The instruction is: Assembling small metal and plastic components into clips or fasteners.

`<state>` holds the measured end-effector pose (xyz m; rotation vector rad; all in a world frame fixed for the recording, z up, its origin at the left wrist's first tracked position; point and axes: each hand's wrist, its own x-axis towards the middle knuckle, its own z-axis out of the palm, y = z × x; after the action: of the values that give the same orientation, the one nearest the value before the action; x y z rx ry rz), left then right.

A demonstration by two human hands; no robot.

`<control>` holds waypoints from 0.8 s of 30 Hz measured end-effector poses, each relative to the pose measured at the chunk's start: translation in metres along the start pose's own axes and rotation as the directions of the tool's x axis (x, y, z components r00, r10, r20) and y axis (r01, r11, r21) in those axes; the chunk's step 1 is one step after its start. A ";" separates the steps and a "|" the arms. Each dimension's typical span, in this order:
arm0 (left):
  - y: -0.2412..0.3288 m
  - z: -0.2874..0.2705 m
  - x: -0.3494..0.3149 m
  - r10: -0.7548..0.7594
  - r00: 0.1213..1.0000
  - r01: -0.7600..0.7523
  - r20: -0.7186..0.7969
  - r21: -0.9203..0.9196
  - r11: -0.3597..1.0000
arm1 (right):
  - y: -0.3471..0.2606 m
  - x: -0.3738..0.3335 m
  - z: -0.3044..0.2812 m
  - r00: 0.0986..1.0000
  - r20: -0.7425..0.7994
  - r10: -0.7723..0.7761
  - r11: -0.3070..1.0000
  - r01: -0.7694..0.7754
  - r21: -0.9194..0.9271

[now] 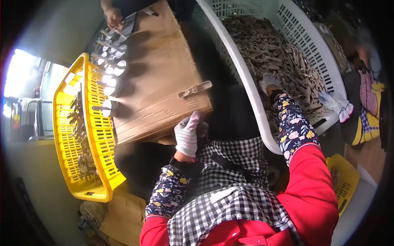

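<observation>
My left hand (187, 136), in a striped work glove, is at the near edge of a large cardboard sheet (164, 61). Its fingers are curled together; whatever they hold, if anything, is hidden. On the cardboard just beyond it lies a flat, long clip-like piece (195, 89). My right hand (270, 83), also gloved, reaches over the rim of a big white slotted basket (240, 61) and touches a heap of similar flat grey-brown pieces (283, 61). Its fingertips are blurred against the heap.
Several pieces with shiny round ends (107, 91) line the cardboard's left edge. Beside them a yellow basket (98, 135) holds more pieces. Another person's hand (113, 17) is at the far left. A loose glove (336, 105) hangs on the white basket's right rim.
</observation>
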<state>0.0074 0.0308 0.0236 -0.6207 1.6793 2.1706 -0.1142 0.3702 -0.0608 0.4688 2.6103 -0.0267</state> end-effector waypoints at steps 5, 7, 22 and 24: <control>0.001 -0.004 -0.001 0.002 1.000 -0.002 0.011 -0.042 0.999 | 0.013 0.021 0.022 0.953 -0.294 -0.071 0.969 0.135 0.206; 0.001 -0.002 -0.002 -0.008 1.000 0.008 0.018 -0.033 0.999 | 0.038 0.036 0.027 0.908 -0.405 -0.111 0.950 0.216 0.225; 0.006 -0.005 -0.006 -0.031 0.999 0.034 0.036 -0.092 0.995 | -0.142 -0.118 -0.125 0.799 -0.135 -0.586 0.225 0.321 0.920; 0.007 -0.004 -0.006 -0.033 0.999 0.036 0.042 -0.083 0.996 | -0.163 -0.097 -0.110 0.789 -0.112 -0.605 0.234 0.310 0.921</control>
<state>0.0096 0.0254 0.0321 -0.6188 1.5522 2.2241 -0.1388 0.1963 0.0713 -0.0530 2.0778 -1.7186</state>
